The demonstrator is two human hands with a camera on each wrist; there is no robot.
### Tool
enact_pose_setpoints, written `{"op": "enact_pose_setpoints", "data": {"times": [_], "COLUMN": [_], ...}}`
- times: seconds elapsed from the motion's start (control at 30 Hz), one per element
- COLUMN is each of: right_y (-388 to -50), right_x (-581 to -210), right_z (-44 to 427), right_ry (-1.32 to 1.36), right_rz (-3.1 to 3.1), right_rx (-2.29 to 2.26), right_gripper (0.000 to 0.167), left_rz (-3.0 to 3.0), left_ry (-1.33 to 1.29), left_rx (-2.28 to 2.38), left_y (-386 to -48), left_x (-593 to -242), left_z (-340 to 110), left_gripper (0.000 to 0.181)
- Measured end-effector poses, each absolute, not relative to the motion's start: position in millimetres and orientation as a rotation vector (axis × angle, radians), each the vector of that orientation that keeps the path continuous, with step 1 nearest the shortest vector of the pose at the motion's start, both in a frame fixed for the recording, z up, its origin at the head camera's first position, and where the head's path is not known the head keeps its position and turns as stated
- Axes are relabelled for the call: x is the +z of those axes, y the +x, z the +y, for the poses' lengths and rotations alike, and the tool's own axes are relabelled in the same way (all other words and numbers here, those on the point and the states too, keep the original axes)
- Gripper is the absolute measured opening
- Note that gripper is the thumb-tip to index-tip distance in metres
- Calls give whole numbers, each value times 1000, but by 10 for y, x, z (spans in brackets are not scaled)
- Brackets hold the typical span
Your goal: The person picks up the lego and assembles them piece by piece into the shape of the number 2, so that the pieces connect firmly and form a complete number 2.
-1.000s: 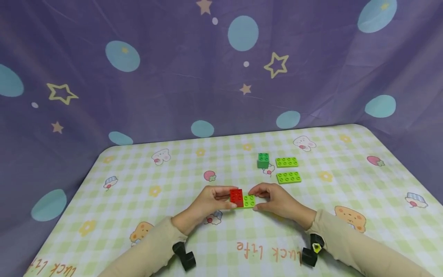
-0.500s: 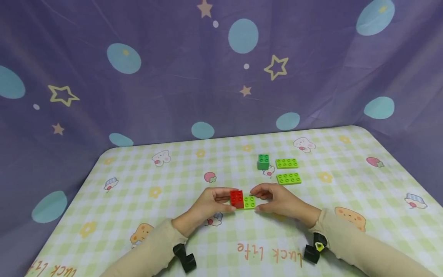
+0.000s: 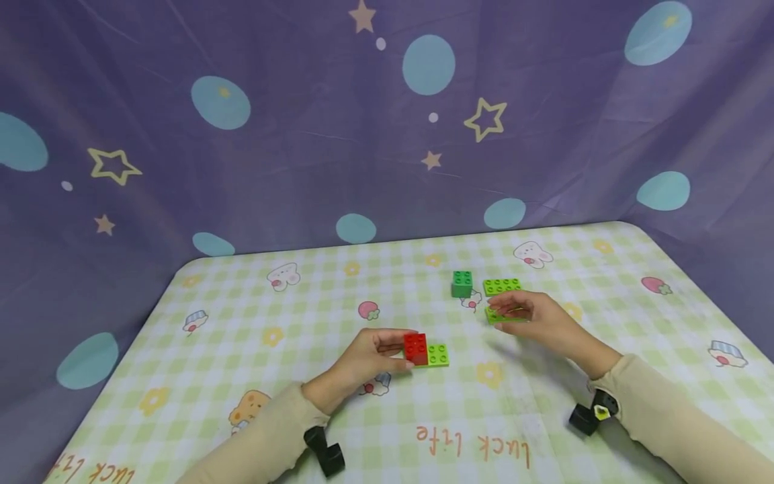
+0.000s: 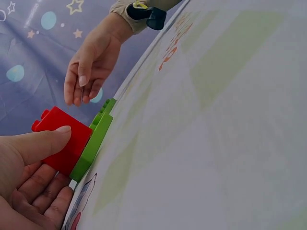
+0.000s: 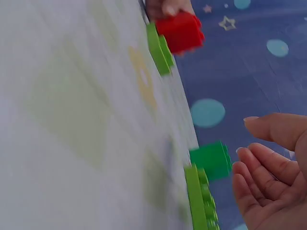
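A purple curtain [image 3: 290, 168] hangs behind the checked bench [image 3: 326, 289]. The left hand [image 3: 369, 355] pinches the red brick [image 3: 415, 349], seated on one end of the lime plate [image 3: 438, 355]; a tilted grip could pry the two apart. The right hand [image 3: 541, 324] holds nothing, thumb and fingertips parted over the near plate [image 3: 492, 316]. Landing off-centre, it could skid the near plate into the far plate [image 3: 502, 287] just beyond, or nudge the green brick [image 3: 462, 285] left of its fingertips.

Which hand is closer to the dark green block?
Right. The right hand is in front and to the right of the dark green block; the left hand is farther off, in front and to its left, holding the red block.
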State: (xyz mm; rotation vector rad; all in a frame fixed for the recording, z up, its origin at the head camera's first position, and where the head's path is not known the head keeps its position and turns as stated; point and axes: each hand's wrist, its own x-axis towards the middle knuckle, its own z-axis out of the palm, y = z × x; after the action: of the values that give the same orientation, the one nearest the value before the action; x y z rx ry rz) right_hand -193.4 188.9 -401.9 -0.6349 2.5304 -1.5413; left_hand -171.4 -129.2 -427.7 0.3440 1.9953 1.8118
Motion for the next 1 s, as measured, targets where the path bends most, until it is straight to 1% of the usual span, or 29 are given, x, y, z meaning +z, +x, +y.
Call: {"op": "enact_pose_setpoints", "data": {"times": [0.37, 0.63, 0.87, 1.0], "right_y": [-2084, -2134, -2160, -2171], "right_x": [-4095, -4119, -4159, -4177], "right_z": [2114, 2178, 2230, 2265], "right_ry": [-464, -445, -460, -416], "right_rz": [2610, 2595, 2558, 2512], "right_rx": [-1490, -1494, -1473, -1475], "right_gripper": [37, 40, 46, 50], "left_rz": [1991, 1977, 1987, 1987], "left_ry": [355, 369, 370, 365], "left_rx": [1827, 1834, 1829, 1822], "left_y": [-1705, -1715, -1724, -1725], "left_x": [-4273, -4274, -4294, -4291], "left_z": [-1303, -1302, -1302, -1300], "left_gripper": [48, 47, 46, 46]}}
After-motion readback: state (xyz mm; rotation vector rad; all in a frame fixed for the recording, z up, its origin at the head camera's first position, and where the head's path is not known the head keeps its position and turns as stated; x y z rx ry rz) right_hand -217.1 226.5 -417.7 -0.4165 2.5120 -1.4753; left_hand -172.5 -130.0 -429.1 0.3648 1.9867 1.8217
